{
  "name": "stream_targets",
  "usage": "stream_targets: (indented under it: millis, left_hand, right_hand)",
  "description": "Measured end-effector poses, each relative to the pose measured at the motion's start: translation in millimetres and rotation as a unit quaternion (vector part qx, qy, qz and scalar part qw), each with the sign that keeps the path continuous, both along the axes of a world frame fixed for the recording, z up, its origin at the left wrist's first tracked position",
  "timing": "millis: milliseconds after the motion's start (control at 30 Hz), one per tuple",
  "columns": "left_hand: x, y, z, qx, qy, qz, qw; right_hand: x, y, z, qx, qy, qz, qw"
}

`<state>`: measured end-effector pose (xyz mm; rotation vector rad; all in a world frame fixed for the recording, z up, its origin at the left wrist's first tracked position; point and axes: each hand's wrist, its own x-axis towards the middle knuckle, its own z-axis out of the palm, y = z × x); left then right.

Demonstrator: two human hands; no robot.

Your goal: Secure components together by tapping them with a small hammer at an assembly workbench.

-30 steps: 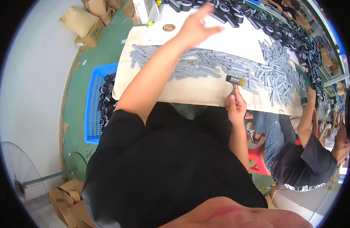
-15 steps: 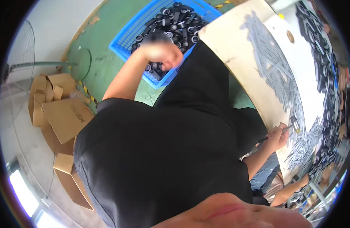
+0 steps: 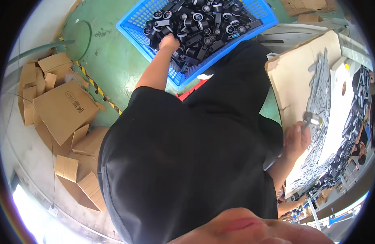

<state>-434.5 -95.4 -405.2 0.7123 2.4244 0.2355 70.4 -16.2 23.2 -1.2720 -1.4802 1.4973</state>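
Black plastic parts with round, wheel-like ends (image 3: 197, 17) lay heaped inside a perforated blue plastic basket (image 3: 177, 81), with green floor (image 3: 108, 57) showing beside it. The person's left hand (image 3: 170, 42) reached onto the heap at the basket's near left side; its fingers were hidden, so whether they pinched a part or were spread could not be told. Because the pieces lay loose and tangled, one might have snagged its neighbours or tipped over the rim. The right hand (image 3: 296, 139), fingers wrapped around the handle, held a small mallet (image 3: 312, 118) over the table (image 3: 293, 69), close to loose grey strips (image 3: 320, 89); with the view turned toward the basket, an unwatched swing could have knocked strips astray. Half a second earlier, the left hand was a blur above the basket with something dark; now it was down at the parts, and the table sat further right in view. The mallet stayed in the right hand.
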Motion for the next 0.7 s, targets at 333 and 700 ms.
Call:
stream_targets:
  millis: [333,700]
  left_hand:
    - [76,91,-16,-0.119,0.090,-0.333,0.931]
    - [46,132,-13,-0.220,-0.023,-0.368,0.903]
  right_hand:
    - [-6,2,7,-0.025,-0.058,-0.021,0.998]
    - [-8,4,10,-0.025,-0.074,-0.006,0.997]
